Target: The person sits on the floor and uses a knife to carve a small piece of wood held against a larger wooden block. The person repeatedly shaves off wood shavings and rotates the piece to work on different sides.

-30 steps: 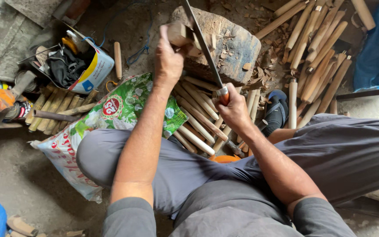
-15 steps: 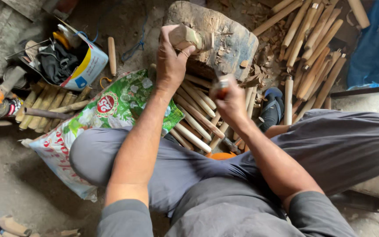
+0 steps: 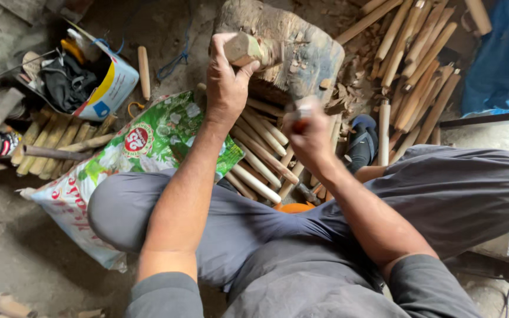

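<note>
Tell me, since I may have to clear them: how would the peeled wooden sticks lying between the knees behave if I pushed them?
The peeled sticks look round and smooth, so they would probably roll or slide off their loose pile. They seem straight and stiff, unlikely to bend. Being thin, each is likely light. Part of the pile lies on the printed sack, which may let them slip.

The right hand (image 3: 308, 131) is motion-blurred; the handle it grips (image 3: 300, 125) shows only a reddish smear, and its blade cannot be seen. The left hand (image 3: 226, 82) covers the lower part of the wooden piece (image 3: 244, 48). At twelve o'clock the chopping block (image 3: 301, 47) is cut by the top edge. The blue tarp (image 3: 505, 59) at two o'clock runs off frame. The peeled sticks (image 3: 260, 159) vanish under the forearms.
</note>
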